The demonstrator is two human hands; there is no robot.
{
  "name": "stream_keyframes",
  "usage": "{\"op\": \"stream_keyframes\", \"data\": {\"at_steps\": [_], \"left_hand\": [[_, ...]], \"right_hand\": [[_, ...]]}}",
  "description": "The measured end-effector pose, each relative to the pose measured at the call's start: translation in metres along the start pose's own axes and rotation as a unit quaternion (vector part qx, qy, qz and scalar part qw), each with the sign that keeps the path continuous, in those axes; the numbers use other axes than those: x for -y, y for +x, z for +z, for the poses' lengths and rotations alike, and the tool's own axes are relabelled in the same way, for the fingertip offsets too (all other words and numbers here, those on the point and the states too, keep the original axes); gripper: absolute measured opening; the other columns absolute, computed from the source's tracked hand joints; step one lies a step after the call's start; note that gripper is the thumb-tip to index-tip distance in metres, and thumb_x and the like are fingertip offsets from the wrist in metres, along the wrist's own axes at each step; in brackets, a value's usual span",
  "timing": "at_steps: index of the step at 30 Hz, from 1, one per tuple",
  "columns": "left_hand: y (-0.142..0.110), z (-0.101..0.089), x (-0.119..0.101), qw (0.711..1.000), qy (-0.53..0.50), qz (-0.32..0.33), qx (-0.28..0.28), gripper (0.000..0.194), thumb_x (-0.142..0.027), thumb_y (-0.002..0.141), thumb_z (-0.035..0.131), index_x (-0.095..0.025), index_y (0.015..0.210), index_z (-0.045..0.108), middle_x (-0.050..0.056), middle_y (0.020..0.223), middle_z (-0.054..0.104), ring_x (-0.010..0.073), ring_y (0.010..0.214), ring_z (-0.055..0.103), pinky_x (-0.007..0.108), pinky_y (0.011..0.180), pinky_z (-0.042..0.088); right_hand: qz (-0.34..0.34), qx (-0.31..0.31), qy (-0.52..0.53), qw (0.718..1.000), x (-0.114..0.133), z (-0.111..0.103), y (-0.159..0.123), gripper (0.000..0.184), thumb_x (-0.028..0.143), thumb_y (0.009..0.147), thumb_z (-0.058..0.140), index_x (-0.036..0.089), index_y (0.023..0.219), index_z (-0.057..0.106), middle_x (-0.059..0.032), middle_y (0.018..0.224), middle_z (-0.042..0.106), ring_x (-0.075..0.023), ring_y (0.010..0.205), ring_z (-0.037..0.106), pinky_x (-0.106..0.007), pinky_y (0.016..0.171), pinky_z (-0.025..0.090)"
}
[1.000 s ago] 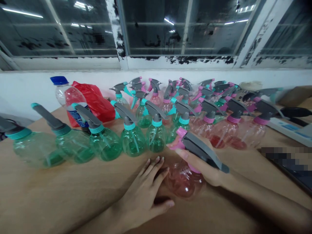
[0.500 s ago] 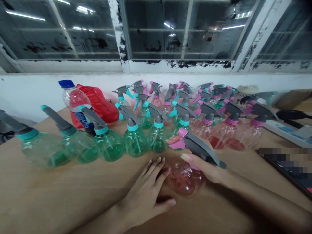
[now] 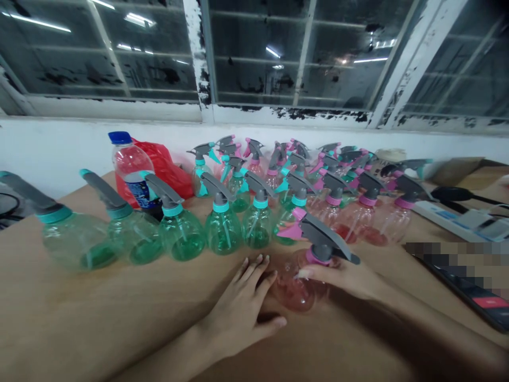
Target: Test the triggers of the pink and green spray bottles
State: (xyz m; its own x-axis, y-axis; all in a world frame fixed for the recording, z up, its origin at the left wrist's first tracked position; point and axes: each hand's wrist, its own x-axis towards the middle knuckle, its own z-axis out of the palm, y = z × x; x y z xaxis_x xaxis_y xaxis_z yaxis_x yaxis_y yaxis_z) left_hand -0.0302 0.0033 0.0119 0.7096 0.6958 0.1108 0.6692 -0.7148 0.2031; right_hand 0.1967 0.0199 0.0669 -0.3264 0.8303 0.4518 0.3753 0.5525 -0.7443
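A pink spray bottle [image 3: 296, 289] with a grey and pink trigger head stands on the table in front of me, leaning slightly. My right hand [image 3: 338, 276] is wrapped round its body from the right, thumb across the near side just below the collar, the other fingers hidden behind. My left hand [image 3: 242, 313] lies flat on the table, fingers spread, its index fingertip close beside the bottle's left side. Behind them runs a row of spray bottles: a green spray bottle [image 3: 258, 231] and several like it at the left and middle, a pink spray bottle [image 3: 368, 223] and others to the right.
More spray bottles fill the back by the wall. A blue-capped plastic bottle [image 3: 133, 167] and a red plastic bag [image 3: 170, 170] stand at the back left. At the right lie a white power strip [image 3: 449, 220], a dark phone [image 3: 473, 300], partly pixelated, and a cardboard box [image 3: 457, 172].
My right hand has slid down from the bottle's trigger head and neck to its body. My left hand stays in place. The view has shifted slightly.
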Motion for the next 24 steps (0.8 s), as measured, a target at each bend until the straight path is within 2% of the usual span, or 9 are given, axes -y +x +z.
{"op": "stream_keyframes", "data": {"at_steps": [4,8,13,16,18,19,22,24], "left_hand": [[0.000,0.002,0.001,1.000,0.010,0.000,-0.007,0.068,-0.057,0.088,0.053,-0.009,0.135,0.044,0.018,0.148,0.030,0.0334,0.136,0.023,0.051,0.109,0.023],[0.001,0.003,0.003,1.000,0.013,0.002,-0.018,0.065,-0.057,0.087,0.053,-0.011,0.133,0.048,0.017,0.147,0.032,0.0354,0.135,0.027,0.052,0.107,0.026],[0.006,0.007,-0.003,0.999,0.027,0.018,-0.043,0.060,-0.053,0.089,0.053,-0.014,0.134,0.047,0.015,0.145,0.036,0.0340,0.131,0.035,0.052,0.106,0.030],[0.018,0.013,-0.014,0.997,0.026,0.052,-0.060,0.055,-0.049,0.089,0.055,-0.019,0.134,0.045,0.010,0.146,0.037,0.0303,0.131,0.036,0.049,0.107,0.030],[0.032,0.018,-0.024,0.995,0.024,0.075,-0.058,0.054,-0.045,0.088,0.057,-0.021,0.135,0.044,0.009,0.146,0.036,0.0295,0.131,0.036,0.049,0.107,0.030],[0.040,0.021,-0.029,0.995,0.024,0.085,-0.057,0.054,-0.043,0.088,0.058,-0.021,0.135,0.043,0.009,0.147,0.036,0.0299,0.132,0.035,0.049,0.106,0.030],[0.071,0.031,-0.047,0.993,0.021,0.110,-0.046,0.058,-0.039,0.086,0.060,-0.020,0.138,0.041,0.010,0.148,0.034,0.0312,0.133,0.033,0.051,0.105,0.032],[0.092,0.038,-0.058,0.991,0.014,0.129,-0.038,0.060,-0.039,0.086,0.061,-0.019,0.138,0.040,0.011,0.148,0.033,0.0317,0.133,0.032,0.052,0.104,0.033]], "right_hand": [[0.031,0.019,-0.052,0.998,0.003,-0.010,-0.006,0.022,0.033,0.072,0.073,0.024,0.088,0.061,0.0004,0.078,0.065,-0.0201,0.074,0.061,-0.036,0.071,0.051],[0.048,0.002,-0.068,0.997,0.010,-0.015,-0.012,0.028,0.026,0.073,0.073,0.021,0.098,0.061,-0.0020,0.090,0.068,-0.0229,0.088,0.063,-0.039,0.083,0.047],[0.053,-0.034,-0.082,0.995,0.019,-0.033,-0.025,0.023,0.028,0.072,0.074,0.020,0.090,0.063,-0.0017,0.085,0.069,-0.0207,0.079,0.064,-0.035,0.075,0.049],[0.070,-0.055,-0.089,0.992,0.013,-0.061,-0.041,0.023,0.030,0.072,0.074,0.021,0.089,0.063,-0.0010,0.082,0.070,-0.0205,0.076,0.065,-0.034,0.071,0.051],[0.104,-0.084,-0.103,0.986,-0.001,-0.087,-0.058,0.028,0.033,0.071,0.075,0.022,0.095,0.065,-0.0024,0.087,0.071,-0.0241,0.083,0.066,-0.036,0.074,0.052],[0.101,-0.112,-0.110,0.982,-0.009,-0.101,-0.068,0.027,0.035,0.069,0.076,0.023,0.092,0.066,-0.0021,0.086,0.071,-0.0258,0.087,0.066,-0.037,0.077,0.052],[0.171,-0.179,-0.087,0.965,-0.036,-0.147,-0.096,0.025,0.038,0.072,0.073,0.024,0.093,0.069,-0.0025,0.090,0.073,-0.0284,0.093,0.066,-0.041,0.084,0.052],[0.207,-0.239,-0.047,0.948,-0.050,-0.177,-0.108,0.031,0.039,0.067,0.077,0.025,0.093,0.069,-0.0019,0.091,0.074,-0.0294,0.093,0.067,-0.040,0.080,0.055]]}}
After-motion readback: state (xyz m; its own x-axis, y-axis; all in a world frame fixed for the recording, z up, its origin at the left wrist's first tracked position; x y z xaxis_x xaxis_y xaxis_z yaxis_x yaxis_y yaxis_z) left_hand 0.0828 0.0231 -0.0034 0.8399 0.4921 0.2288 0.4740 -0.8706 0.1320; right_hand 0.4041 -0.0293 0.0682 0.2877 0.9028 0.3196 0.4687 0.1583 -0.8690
